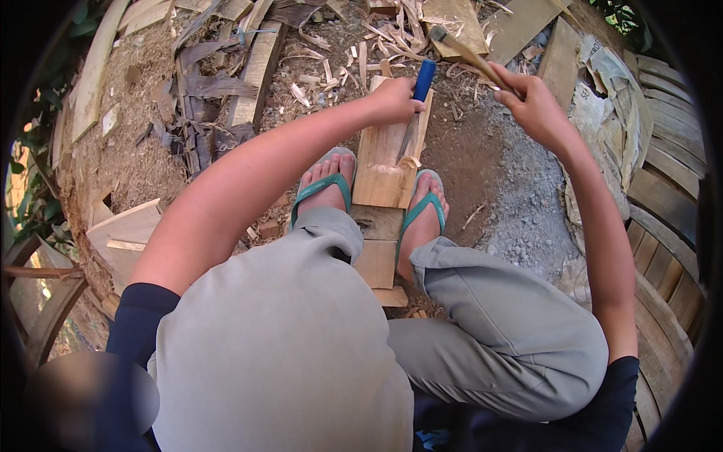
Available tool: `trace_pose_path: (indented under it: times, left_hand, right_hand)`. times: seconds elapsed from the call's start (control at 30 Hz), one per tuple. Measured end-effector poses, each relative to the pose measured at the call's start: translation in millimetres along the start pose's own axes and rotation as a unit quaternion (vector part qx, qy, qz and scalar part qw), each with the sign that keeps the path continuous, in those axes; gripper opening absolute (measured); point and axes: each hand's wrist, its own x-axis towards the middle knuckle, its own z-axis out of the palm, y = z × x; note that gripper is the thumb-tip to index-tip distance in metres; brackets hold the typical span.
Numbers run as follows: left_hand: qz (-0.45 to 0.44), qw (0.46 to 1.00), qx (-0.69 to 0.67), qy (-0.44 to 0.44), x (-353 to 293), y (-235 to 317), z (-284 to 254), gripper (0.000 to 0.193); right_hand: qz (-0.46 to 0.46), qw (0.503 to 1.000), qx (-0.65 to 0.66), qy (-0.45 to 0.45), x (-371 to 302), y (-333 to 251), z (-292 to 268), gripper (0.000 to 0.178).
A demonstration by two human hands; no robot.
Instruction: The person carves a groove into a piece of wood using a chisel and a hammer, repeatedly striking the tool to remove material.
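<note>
My left hand [393, 102] is closed around a chisel [425, 80] with a blue handle. The chisel leans, its blade tip against a pale wooden block [382, 181], where a curled shaving [409, 162] sticks up. Up to the right, my right hand [533, 107] grips a hammer [476, 60] by its wooden handle. The hammer's dark head [438, 34] is raised above and apart from the chisel handle. My two feet, in green-strapped sandals, flank the block, which rests over another piece of wood [376, 224].
Wood shavings [399, 30] and offcuts litter the dirt ground ahead. At the left stand planks [260, 75] and dark torn strips [199, 98]. Grey gravel [527, 211], a crumpled sack [602, 120] and stacked slats [670, 151] lie on the right.
</note>
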Motion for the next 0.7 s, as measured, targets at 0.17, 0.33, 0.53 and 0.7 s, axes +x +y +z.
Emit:
trace_pose_path:
  times: [0.17, 0.33, 0.53, 0.7]
  left_hand:
    - [0.008, 0.998, -0.057, -0.027, -15.3, 8.5, -7.9, 0.053]
    - [0.06, 0.985, -0.148, -0.064, -58.8, 9.6, -4.9, 0.04]
    - [0.057, 0.992, -0.064, -0.091, -84.3, 17.5, -21.5, 0.034]
    - [0.038, 0.994, -0.101, 0.016, -59.6, 9.4, -18.9, 0.033]
  right_hand:
    - [0.079, 0.994, 0.01, -0.072, 0.7, -5.7, -29.3, 0.05]
    - [0.151, 0.974, 0.165, 0.032, -32.0, -1.0, -13.7, 0.048]
    - [0.193, 0.955, 0.225, 0.003, -61.2, 13.3, 1.0, 0.05]
    - [0.166, 0.964, 0.209, 0.004, -76.0, 22.0, 8.4, 0.051]
